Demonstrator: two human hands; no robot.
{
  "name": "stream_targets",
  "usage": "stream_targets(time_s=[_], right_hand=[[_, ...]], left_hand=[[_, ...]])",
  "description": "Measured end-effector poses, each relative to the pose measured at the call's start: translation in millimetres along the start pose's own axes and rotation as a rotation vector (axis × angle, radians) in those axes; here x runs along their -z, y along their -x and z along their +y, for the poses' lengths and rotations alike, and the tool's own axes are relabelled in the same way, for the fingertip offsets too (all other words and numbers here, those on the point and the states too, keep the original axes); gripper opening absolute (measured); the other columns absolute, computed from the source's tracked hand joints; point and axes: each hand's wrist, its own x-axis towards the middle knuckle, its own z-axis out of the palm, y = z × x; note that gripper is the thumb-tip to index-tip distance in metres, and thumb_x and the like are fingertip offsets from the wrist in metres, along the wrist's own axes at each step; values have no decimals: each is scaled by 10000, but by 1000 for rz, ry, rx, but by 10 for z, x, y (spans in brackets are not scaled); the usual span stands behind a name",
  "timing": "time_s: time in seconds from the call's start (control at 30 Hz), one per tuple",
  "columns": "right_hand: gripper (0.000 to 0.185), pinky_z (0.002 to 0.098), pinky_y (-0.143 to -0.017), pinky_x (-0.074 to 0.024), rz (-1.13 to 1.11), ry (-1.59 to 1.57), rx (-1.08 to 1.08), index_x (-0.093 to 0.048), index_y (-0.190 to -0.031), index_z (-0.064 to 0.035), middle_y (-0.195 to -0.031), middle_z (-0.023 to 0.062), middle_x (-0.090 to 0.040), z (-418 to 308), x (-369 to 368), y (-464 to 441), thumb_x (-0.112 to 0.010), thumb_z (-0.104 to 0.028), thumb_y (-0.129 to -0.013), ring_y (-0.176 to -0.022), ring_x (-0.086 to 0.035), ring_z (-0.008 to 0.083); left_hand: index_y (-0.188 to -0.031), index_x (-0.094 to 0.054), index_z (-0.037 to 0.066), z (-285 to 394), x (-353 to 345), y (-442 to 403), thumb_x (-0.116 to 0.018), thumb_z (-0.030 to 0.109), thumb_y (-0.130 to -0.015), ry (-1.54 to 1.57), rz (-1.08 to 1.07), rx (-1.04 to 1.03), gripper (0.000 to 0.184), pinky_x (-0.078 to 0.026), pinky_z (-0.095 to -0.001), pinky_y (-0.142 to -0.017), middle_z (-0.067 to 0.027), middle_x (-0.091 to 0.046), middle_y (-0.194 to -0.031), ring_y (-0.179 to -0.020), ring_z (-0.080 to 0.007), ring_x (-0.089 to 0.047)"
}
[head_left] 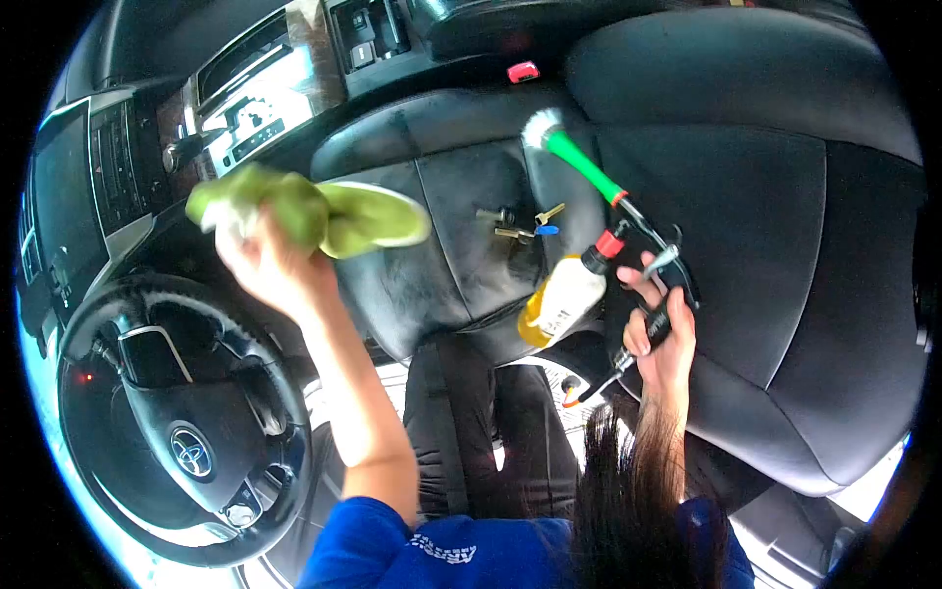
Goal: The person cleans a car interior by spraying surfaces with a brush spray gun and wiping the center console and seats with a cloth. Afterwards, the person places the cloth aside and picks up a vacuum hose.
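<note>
R hand (669, 329) gripping spray gun (643, 223) | brush (542, 127) up-L, axis diag | L hand (270, 263) clutching cloth (312, 214)

Observed glossy black car-seat cushion (442, 275), seamed far to near. Found lying on its right half, toward the backrest (726, 216): a loose cluster of keys (514, 234), brass-coloured and blue, with dark pieces (505, 215) too small to identify.

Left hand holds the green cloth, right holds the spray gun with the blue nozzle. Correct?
The nozzle is green, not blue, as the head view shows. The left hand does hold the green cloth, and the right hand the spray gun.
</note>
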Motion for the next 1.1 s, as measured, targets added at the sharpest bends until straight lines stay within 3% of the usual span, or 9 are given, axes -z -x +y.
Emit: stream_targets(time_s=[0.1, 0.17, 0.27, 0.47, 0.6, 0.73, 0.8, 0.93, 1.1], right_hand=[[498, 233, -372, -289, -8, -178, -139, -480, -1260, 22, -1203, 221, -597, 171, 182, -292, -424, -388, -983, -390, -380, 86], [496, 236, -375, -283, -36, -219, -196, -499, -1230, 19, -1191, 225, -601, 295, 280, -457, -437, -402, -975, -393, -381, 88], [521, 234, -383, -295, -97, -248, -253, -502, -1243, 12, -1185, 230, -603, 457, 451, -589, -415, -426, -976, -399, -388, 92], [580, 233, -455, -429, -27, -59, -166, -528, -1230, 22, -1223, 209, -590, 840, 801, -849, -441, -483, -958, -506, -524, 118], [571, 256, -484, -432, 88, 67, -141, -572, -1190, 24, -1130, 165, -633, 834, 804, -894, -438, -483, -963, -536, -534, 144], [494, 232, -428, -424, 317, 310, -114, -616, -1038, 4, -849, 103, -661, 814, 636, -866, -494, -467, -951, -510, -576, 137], [517, 229, -430, -425, 432, 444, -155, -617, -968, -11, -794, 87, -650, 801, 563, -882, -517, -517, -925, -510, -573, 118], [505, 214, -500, -431, 568, 444, -141, -619, -922, -27, -775, 47, -627, 837, 496, -884, -589, -529, -883, -570, -564, 93], [322, 236, -676, -444, 606, 396, -21, -625, -1030, 22, -876, 45, -637, 915, 563, -728, -628, -278, -914, -754, -563, 96]], left_hand=[[-1060, -648, 22, -705, -168, -171, -645, 94, -877, -325, -393, 97, 197, -495, -272, -739, -60, -644, -959, -806, -112, -596], [-979, -701, 101, -1015, -314, -95, -669, 76, -824, -656, -724, -213, 160, -517, -308, -743, -88, -668, -921, -824, -184, -649], [-978, -722, 172, -1362, -674, -34, -665, 68, -745, -844, -1123, -750, 262, -265, -521, -1100, -42, -705, -937, -1224, -254, -510], [-1123, -679, 253, -1484, -540, -135, -624, 108, -737, -983, -1189, -980, 417, -271, -501, -1098, 28, -695, -1032, -1312, -215, -422], [-1229, -617, 191, -1483, 172, -193, -661, 36, -733, -1002, -732, -639, 522, -413, -395, -911, -74, -654, -1083, -986, -317, -549], [-1299, -536, 133, -1378, 195, 96, -616, 63, -798, -1277, -362, -464, 512, -437, -426, -771, -176, -597, -872, -818, -330, -522], [-1173, -569, 122, -1352, -38, 394, -568, -23, -730, -1448, -595, -261, 466, -453, -470, -721, -185, -602, -852, -808, -361, -549], [-1224, -531, 72, -1698, -382, 1066, -560, 3, -707, -1126, -924, -404, 522, -476, -422, -753, -150, -639, -962, -824, -356, -556], [-1139, -585, 41, -1238, -297, 512, -555, 2, -731, -1107, -803, -286, 412, -470, -439, -810, -161, -641, -1011, -912, -360, -589]])
